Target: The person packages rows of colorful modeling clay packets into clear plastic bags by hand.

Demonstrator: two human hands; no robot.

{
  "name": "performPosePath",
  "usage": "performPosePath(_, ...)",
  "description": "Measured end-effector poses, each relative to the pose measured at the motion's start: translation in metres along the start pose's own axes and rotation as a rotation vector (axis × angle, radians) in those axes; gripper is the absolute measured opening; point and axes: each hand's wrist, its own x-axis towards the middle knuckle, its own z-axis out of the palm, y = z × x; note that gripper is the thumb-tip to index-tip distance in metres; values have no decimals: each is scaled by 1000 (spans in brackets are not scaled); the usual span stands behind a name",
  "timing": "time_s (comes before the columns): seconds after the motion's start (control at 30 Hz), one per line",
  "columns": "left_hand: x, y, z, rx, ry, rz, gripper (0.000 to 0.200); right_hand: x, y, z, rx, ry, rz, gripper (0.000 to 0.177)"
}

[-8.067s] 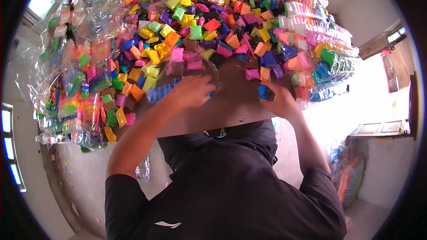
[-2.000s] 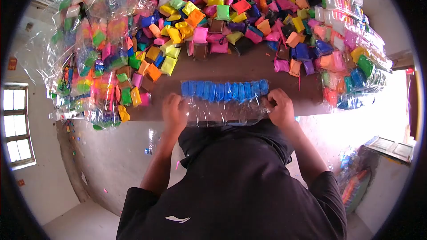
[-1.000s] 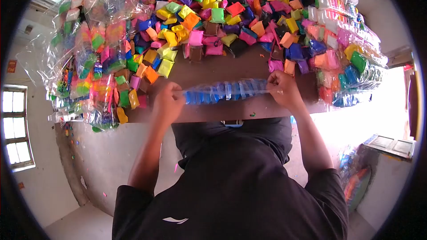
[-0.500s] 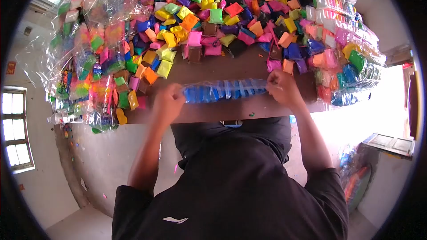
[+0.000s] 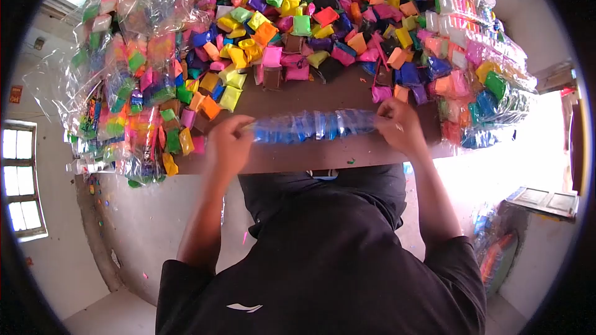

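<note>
A long clear plastic bag (image 5: 316,126) with a row of blue packets inside is stretched sideways above the near part of the brown table. My left hand (image 5: 231,142) is closed on its left end. The fingers of my right hand (image 5: 397,125) pinch its right end. The bag's outline is smeared by motion, so its individual packets are hard to make out. Just beyond it lies a loose heap of small coloured packets (image 5: 301,25) in yellow, pink, green, orange, purple and other colours.
Filled clear bags of coloured packets (image 5: 143,68) are piled at the left of the table (image 5: 279,99). More filled bags (image 5: 478,68) lie stacked at the right. A clear bottle (image 5: 87,166) sticks out at the left edge. Scraps lie on the floor.
The bag of blue packets is more blurred now and has shifted slightly. Both hands still grip its ends, with the left fingers moved a little.
</note>
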Motion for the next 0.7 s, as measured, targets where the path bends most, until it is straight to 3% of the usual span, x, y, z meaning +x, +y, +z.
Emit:
performPosePath(0.1,8,-26,21,86,-3,90,27,9,37,16,69,-87,-187,10)
performPosePath(0.13,7,-24,16,102,-36,-23,28,8,35,14,88,-89,-55,11)
performPosePath(0.23,7,-24,15,-18,-47,-31,29,11,25,12,14,-116,95,10)
performPosePath(0.33,7,-26,16,-179,-134,-83,24,9,29,11,143,-160,-93,10)
performPosePath(0.37,5,-30,19,-177,-143,-87,24,6,30,11,145,-159,-84,10)
performPosePath(0.43,4,-38,25,-434,-56,-32,22,6,15,9,279,-123,139,12)
performPosePath(0.63,1,-65,35,-627,-55,8,16,5,50,14,468,-141,-56,17)
performPosePath(0.7,1,-73,35,-657,-93,27,15,6,59,12,539,-192,9,18)
